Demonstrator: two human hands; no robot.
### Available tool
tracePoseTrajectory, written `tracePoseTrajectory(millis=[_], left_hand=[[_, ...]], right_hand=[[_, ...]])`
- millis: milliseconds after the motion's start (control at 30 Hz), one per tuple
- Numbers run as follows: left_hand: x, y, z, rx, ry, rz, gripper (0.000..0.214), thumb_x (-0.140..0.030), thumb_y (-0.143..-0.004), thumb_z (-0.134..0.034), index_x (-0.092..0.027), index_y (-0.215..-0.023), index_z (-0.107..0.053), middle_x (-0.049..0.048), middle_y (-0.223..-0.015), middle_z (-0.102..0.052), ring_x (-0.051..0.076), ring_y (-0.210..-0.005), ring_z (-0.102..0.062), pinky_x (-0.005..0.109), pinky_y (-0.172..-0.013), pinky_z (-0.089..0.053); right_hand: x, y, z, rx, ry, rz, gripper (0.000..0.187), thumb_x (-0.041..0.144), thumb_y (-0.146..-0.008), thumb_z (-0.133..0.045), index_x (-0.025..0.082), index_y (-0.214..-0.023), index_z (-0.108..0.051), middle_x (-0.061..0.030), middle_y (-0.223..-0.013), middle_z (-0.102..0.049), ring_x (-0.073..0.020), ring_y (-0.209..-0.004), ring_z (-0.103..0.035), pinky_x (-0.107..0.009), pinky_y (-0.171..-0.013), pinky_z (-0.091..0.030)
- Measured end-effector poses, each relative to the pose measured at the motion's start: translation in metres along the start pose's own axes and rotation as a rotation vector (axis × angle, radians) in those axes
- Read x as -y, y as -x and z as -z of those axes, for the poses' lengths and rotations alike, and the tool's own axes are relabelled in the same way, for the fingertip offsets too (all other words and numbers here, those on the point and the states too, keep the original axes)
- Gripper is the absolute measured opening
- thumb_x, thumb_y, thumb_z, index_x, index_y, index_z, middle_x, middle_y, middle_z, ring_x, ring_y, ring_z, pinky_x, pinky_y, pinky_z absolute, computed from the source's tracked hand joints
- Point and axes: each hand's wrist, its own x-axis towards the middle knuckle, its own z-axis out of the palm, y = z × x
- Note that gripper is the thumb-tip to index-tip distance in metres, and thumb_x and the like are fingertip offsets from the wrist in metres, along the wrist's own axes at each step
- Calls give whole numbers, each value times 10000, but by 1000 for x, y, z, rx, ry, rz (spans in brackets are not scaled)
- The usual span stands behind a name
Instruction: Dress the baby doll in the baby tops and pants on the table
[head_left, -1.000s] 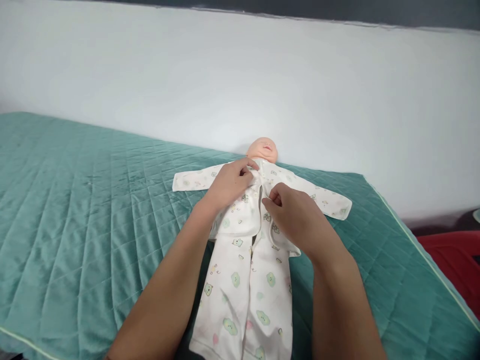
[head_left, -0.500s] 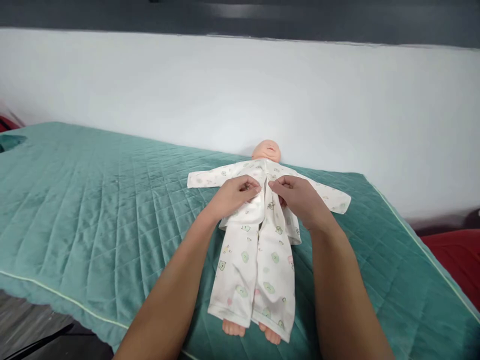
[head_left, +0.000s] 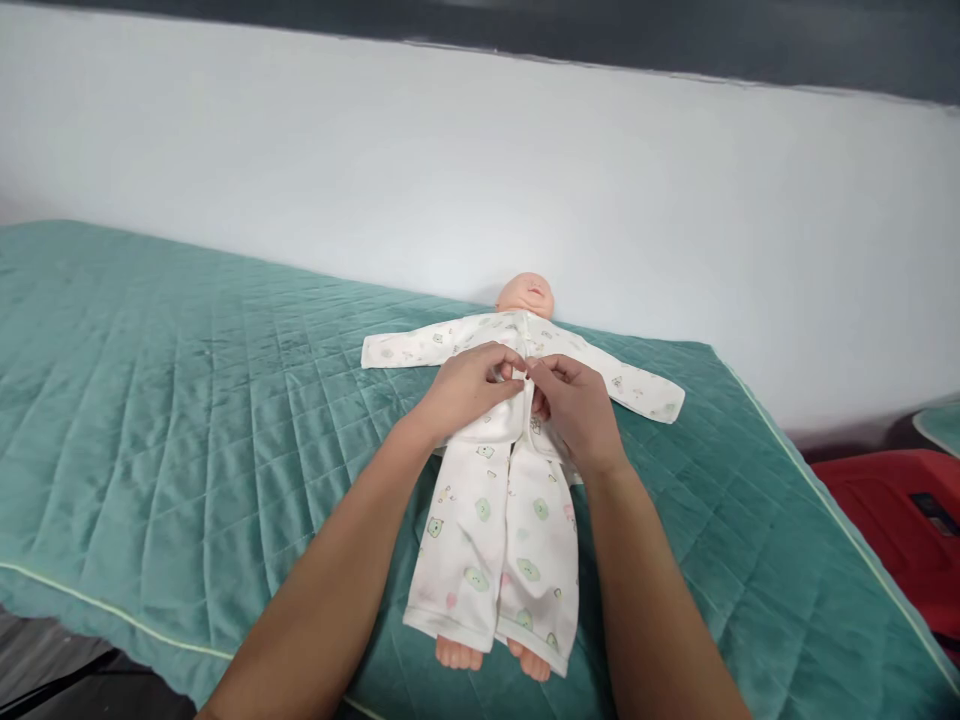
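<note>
A baby doll [head_left: 526, 293] lies on its back, head toward the wall and feet toward me. It wears a white printed jacket [head_left: 420, 343] with both sleeves spread out, and matching trousers [head_left: 487, 540]. At the middle of the chest, my left hand [head_left: 476, 390] pinches one front edge of the jacket. Facing it, my right hand [head_left: 574, 405] grips the other front edge, with the fingertips of both hands touching or nearly so. Whatever fastener lies between them is too small to make out. Below the hands the jacket fronts hang slightly apart.
A green quilted cover [head_left: 225, 450] with pale piping lies under the doll. Behind it rises a white wall [head_left: 300, 170] with a dark band along the top. Something red [head_left: 892, 530] stands beyond the right edge of the cover.
My right hand has moved left, bringing its jacket edge over to my left hand. The gap between the two fronts has closed at the chest. The view has shifted slightly.
</note>
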Motion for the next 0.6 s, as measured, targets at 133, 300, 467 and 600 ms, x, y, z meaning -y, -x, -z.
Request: tracePoseTrajectory(millis=[133, 300, 467, 600], left_hand=[[-2, 0, -2, -12, -55, -17, 99, -288, -863, -604, -247, -906, -684, -16, -945, -637, 131, -770, -558, 273, -701, -384], [-3, 1, -2, -13, -10, -21, 80, -267, -877, -603, -222, -843, -659, -8, -936, -655, 138, -793, -578, 270, -711, -401], [-4, 4, -2, -26, 67, -6, 67, -233, -865, -607, -202, -821, -647, 5, -896, -656, 139, -790, -568, 260, -705, -410], [-7, 7, -5, -41, 241, 20, 89, -264, -883, -590, -191, -849, -628, -6, -774, -621, 121, -680, -538, 250, -651, -410]], right_hand=[[-1, -2, 5, 41, -124, -32, 339, 475, -830, -695, 200, -660, -593, 45, -517, -522, -89, -462, -435, -229, -473, -352], [-2, -3, 6, 38, -119, -27, 373, 510, -839, -678, 203, -650, -580, 45, -512, -518, -90, -459, -436, -227, -469, -359], [-3, -2, 5, 40, -126, -31, 364, 501, -843, -677, 202, -656, -587, 41, -507, -531, -91, -453, -442, -227, -466, -356], [-2, -2, 6, 33, -114, -25, 346, 469, -855, -672, 199, -652, -597, 42, -494, -533, -90, -442, -441, -227, -462, -353]])
